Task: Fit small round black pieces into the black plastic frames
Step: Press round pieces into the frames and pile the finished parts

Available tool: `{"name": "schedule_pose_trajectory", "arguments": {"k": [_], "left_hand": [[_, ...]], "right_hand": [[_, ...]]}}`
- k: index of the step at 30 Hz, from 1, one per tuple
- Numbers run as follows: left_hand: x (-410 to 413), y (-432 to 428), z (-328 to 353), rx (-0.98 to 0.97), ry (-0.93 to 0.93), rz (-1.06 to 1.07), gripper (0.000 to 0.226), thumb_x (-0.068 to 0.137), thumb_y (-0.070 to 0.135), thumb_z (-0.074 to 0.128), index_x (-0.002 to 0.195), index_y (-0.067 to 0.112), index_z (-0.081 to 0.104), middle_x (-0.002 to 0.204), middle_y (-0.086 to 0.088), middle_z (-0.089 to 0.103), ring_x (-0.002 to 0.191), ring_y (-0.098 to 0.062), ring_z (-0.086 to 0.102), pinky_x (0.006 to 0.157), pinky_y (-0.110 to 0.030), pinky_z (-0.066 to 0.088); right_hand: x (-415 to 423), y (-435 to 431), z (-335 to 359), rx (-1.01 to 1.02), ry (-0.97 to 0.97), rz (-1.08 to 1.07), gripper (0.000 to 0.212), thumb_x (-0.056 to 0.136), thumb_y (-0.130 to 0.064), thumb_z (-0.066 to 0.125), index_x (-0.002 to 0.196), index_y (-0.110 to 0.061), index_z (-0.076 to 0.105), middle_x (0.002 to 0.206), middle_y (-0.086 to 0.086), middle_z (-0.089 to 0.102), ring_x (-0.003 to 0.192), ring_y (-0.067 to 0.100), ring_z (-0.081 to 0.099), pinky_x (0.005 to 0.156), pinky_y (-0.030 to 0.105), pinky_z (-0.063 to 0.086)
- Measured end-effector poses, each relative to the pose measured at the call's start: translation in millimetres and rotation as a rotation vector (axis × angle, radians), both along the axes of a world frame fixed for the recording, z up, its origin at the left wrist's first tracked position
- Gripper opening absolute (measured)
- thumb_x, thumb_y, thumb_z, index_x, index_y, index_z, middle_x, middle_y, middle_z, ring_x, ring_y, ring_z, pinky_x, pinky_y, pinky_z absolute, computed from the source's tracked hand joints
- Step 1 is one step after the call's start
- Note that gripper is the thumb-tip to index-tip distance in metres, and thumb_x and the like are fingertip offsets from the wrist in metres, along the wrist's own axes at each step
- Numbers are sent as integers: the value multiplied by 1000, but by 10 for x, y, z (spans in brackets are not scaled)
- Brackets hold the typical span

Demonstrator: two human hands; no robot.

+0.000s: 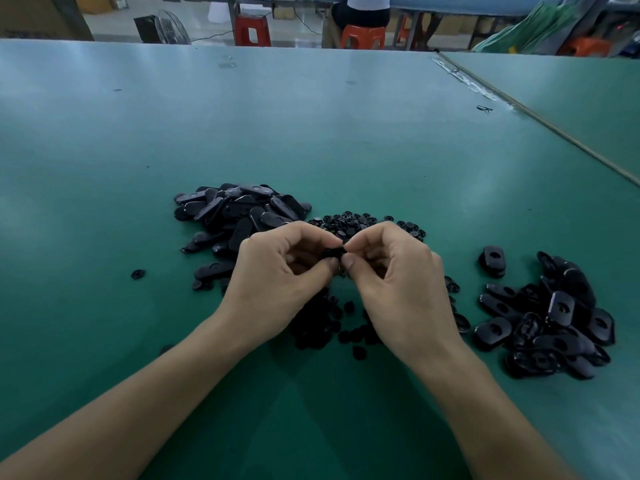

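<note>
My left hand (280, 271) and my right hand (398, 275) meet over the middle of the green table, fingertips together. Between them they pinch a small black piece (334, 252), mostly hidden by the fingers; I cannot tell whether it is a frame, a round piece or both. A heap of oval black frames (239, 213) lies behind my left hand. Small round black pieces (353, 223) are scattered behind and under my hands. At the right lies a pile of black frames with holes (550, 320).
The green table (311, 133) stretches far ahead. A seam with a strip (540, 116) runs diagonally at the right. One round piece (138, 274) lies alone at the left. Red stools (252, 29) and a seated person (363, 12) are beyond the far edge.
</note>
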State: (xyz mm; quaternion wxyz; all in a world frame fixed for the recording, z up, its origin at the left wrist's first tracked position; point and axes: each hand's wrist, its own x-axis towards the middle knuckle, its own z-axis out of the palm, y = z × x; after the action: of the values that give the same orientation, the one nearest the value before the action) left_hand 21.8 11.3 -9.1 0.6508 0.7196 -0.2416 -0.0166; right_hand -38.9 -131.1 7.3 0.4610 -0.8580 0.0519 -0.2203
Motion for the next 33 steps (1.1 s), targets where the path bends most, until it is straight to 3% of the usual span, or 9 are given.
{"name": "schedule_pose_trajectory", "arguments": {"k": [4, 7, 13, 17, 21, 26, 33], "left_hand": [[-15, -10, -9, 65, -60, 42, 29, 83, -1, 77, 92, 26, 73, 84, 4, 76, 75, -18, 73, 76, -40, 62], [-12, -5, -14, 85, -101, 60, 27, 86, 2, 76, 96, 27, 72, 84, 6, 75, 75, -18, 73, 75, -43, 61], [6, -13, -20, 72, -106, 86, 15, 88, 7, 76, 97, 19, 73, 84, 4, 75, 73, -18, 73, 69, -31, 59], [18, -7, -23, 48, -67, 75, 18, 88, 3, 74, 95, 20, 72, 82, 1, 75, 71, -22, 72, 68, -36, 61], [9, -17, 0, -1, -29, 23, 30, 86, -1, 74, 95, 27, 70, 87, -2, 76, 76, -26, 73, 74, -45, 62], [28, 3, 18, -101, 97, -28, 26, 85, -6, 73, 97, 17, 68, 82, -9, 75, 66, -16, 71, 66, -26, 60], [19, 3, 26, -122, 121, -22, 21, 72, 15, 77, 92, 16, 72, 80, -7, 76, 70, -19, 73, 66, -25, 59]], "right_hand": [[-21, 13, 7, -62, -28, -25, 27, 88, -6, 72, 79, -27, 58, 68, -11, 64, 67, 9, 62, 58, 21, 49], [-27, 45, 24, -118, -50, -45, 23, 88, -5, 73, 81, -24, 62, 70, -12, 65, 68, 5, 64, 62, 24, 51], [-39, 99, 52, -186, -102, -31, 14, 91, -11, 70, 89, -25, 68, 73, -11, 69, 68, 3, 66, 63, 26, 53], [-38, 69, 46, -177, -116, 10, 14, 88, -9, 72, 90, -23, 70, 73, -12, 69, 68, 2, 65, 62, 22, 52], [-9, -17, 34, -195, -102, -17, 22, 86, -11, 75, 103, -26, 74, 94, -16, 65, 86, -7, 58, 80, 3, 43], [9, -112, -12, 19, -2, 103, 24, 88, -10, 74, 107, -25, 75, 93, -18, 74, 89, -5, 68, 81, 8, 49], [33, -169, -31, 134, 1, 112, 17, 84, -11, 78, 94, -25, 77, 83, -17, 76, 79, -3, 71, 73, 11, 52]]}}
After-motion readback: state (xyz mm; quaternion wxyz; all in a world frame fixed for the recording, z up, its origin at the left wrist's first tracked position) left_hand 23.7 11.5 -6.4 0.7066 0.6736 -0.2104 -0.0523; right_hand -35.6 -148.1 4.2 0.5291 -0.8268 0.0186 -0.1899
